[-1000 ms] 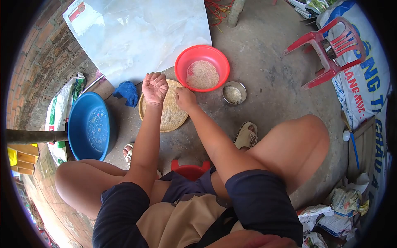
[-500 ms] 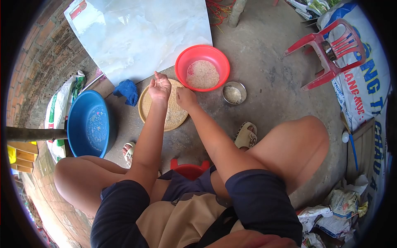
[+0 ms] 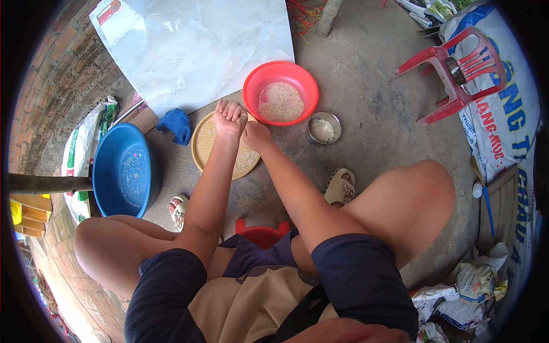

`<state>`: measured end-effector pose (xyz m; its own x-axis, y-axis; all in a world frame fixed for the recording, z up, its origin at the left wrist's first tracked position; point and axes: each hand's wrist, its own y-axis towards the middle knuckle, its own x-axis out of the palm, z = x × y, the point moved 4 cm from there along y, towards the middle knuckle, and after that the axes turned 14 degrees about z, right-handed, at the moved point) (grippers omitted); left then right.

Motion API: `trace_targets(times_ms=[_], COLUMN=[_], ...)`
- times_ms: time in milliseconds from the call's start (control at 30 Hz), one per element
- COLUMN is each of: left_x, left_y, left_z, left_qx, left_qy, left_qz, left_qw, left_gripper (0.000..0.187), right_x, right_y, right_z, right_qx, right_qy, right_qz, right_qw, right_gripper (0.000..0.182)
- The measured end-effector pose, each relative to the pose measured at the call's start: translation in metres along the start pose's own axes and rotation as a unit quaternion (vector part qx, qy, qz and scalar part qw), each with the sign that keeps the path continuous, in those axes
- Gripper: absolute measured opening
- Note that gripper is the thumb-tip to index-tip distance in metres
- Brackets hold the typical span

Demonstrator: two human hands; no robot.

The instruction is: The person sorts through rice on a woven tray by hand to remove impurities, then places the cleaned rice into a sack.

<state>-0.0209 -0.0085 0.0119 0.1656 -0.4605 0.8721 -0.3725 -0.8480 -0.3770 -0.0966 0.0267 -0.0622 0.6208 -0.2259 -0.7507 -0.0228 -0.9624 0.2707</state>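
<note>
My left hand (image 3: 230,118) is palm up with its fingers curled in, above the round woven tray (image 3: 204,140). Against it, on the right, is my right hand (image 3: 257,137), closed, its fingertips turned away from view. Whatever either hand may hold is hidden. Pale grains (image 3: 245,158) that look like rice are spread on the tray. Just beyond my hands stands a red basin (image 3: 309,86) with more pale grains (image 3: 281,102) in it. To its lower right is a small metal bowl (image 3: 337,128) with a little grain.
A blue tub (image 3: 150,188) and a crumpled blue cloth (image 3: 175,127) lie to the left. A large white marbled panel (image 3: 200,46) is at the back. On the right are a red chair (image 3: 437,54), a big printed sack (image 3: 486,134) and crumpled bags (image 3: 466,303).
My left hand's fingers have gone from spread to curled, and that hand has shifted slightly right, up against my right hand. My right hand stays closed in nearly the same place.
</note>
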Motion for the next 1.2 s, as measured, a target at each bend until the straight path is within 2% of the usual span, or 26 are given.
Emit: trace_targets(times_ms=[100, 233, 333, 367, 433, 467, 500, 533, 567, 600, 633, 667, 700, 733, 767, 800, 833, 867, 900, 933, 1067, 1133, 1200], left_x=[0.002, 0.017, 0.022, 0.024, 0.025, 0.024, 0.021, 0.019, 0.017, 0.015, 0.013, 0.006, 0.005, 0.004, 0.006, 0.009, 0.012, 0.011, 0.010, 0.010, 0.012, 0.010, 0.011], left_y=[0.001, 0.003, 0.005, 0.003, 0.000, 0.001, 0.001, 0.001, 0.003, 0.004, 0.005, 0.010, 0.015, 0.018, 0.016, 0.012, 0.007, 0.005, 0.004, 0.003, 0.001, 0.008, 0.007], left_z=[0.010, 0.015, 0.021, 0.022, 0.027, 0.027, 0.030, 0.033, 0.035, 0.038, 0.041, 0.045, 0.050, 0.054, 0.051, 0.046, 0.040, 0.038, 0.036, 0.034, 0.038, 0.041, 0.038], left_qx=[0.023, 0.011, 0.033, 0.033, 0.140, 0.139, 0.180, 0.220, 0.220, 0.248, 0.273, 0.273, 0.345, 0.408, 0.408, 0.438, 0.465, 0.465, 0.462, 0.458, 0.420, 0.398, 0.379], left_qy=[0.056, 0.121, 0.164, 0.164, 0.339, 0.338, 0.408, 0.475, 0.475, 0.554, 0.628, 0.628, 0.709, 0.772, 0.772, 0.802, 0.826, 0.826, 0.837, 0.848, 0.861, 0.895, 0.905], left_qz=[0.020, 0.005, 0.013, 0.013, 0.086, 0.086, 0.115, 0.143, 0.143, 0.138, 0.132, 0.132, 0.138, 0.140, 0.140, 0.127, 0.114, 0.114, 0.109, 0.103, 0.126, 0.118, 0.108], left_qw=[0.998, 0.993, 0.986, 0.986, 0.926, 0.927, 0.887, 0.840, 0.840, 0.782, 0.717, 0.717, 0.599, 0.466, 0.467, 0.385, 0.299, 0.299, 0.272, 0.245, 0.258, 0.164, 0.162], left_gripper=[0.047, 0.048, 0.044, 0.044, 0.040, 0.040, 0.038, 0.036, 0.036, 0.036, 0.036, 0.036, 0.035, 0.035, 0.035, 0.034, 0.033, 0.033, 0.032, 0.030, 0.031, 0.030, 0.030], right_x=[0.000, 0.000, 0.008, 0.011, 0.018, 0.027, 0.037, 0.039, 0.037, 0.037, 0.035, 0.038, 0.038, 0.035, 0.040, 0.041, 0.048, 0.050, 0.051, 0.059, 0.045, 0.039, 0.050], right_y=[0.001, 0.003, 0.006, 0.007, 0.014, 0.015, 0.012, 0.013, 0.013, 0.014, 0.016, 0.016, 0.017, 0.019, 0.021, 0.022, 0.024, 0.033, 0.039, 0.038, 0.038, 0.033, 0.035], right_z=[0.000, 0.004, 0.014, 0.018, 0.024, 0.029, 0.029, 0.026, 0.019, 0.012, 0.005, -0.002, -0.011, -0.019, -0.023, -0.031, -0.031, -0.038, -0.044, -0.047, -0.057, -0.056, -0.047], right_qx=[0.020, 0.054, 0.100, 0.138, 0.174, 0.301, 0.418, 0.418, 0.456, 0.491, 0.491, 0.519, 0.545, 0.545, 0.559, 0.573, 0.573, 0.507, 0.434, 0.455, 0.449, 0.495, 0.474], right_qy=[0.026, 0.043, 0.071, 0.124, 0.174, 0.292, 0.399, 0.399, 0.460, 0.518, 0.518, 0.560, 0.598, 0.598, 0.615, 0.632, 0.632, 0.709, 0.777, 0.754, 0.764, 0.749, 0.759], right_qz=[0.009, 0.025, 0.077, 0.108, 0.138, 0.079, 0.017, 0.017, 0.035, 0.052, 0.052, 0.036, 0.020, 0.020, 0.002, -0.015, -0.015, -0.045, -0.073, -0.044, -0.054, -0.033, -0.035], right_qw=[0.999, 0.997, 0.989, 0.977, 0.959, 0.904, 0.816, 0.816, 0.761, 0.699, 0.699, 0.645, 0.587, 0.588, 0.555, 0.522, 0.522, 0.489, 0.449, 0.472, 0.461, 0.440, 0.445], right_gripper=[0.012, 0.012, 0.013, 0.013, 0.014, 0.016, 0.018, 0.018, 0.018, 0.017, 0.017, 0.021, 0.025, 0.025, 0.026, 0.027, 0.027, 0.028, 0.029, 0.029, 0.027, 0.026, 0.026])
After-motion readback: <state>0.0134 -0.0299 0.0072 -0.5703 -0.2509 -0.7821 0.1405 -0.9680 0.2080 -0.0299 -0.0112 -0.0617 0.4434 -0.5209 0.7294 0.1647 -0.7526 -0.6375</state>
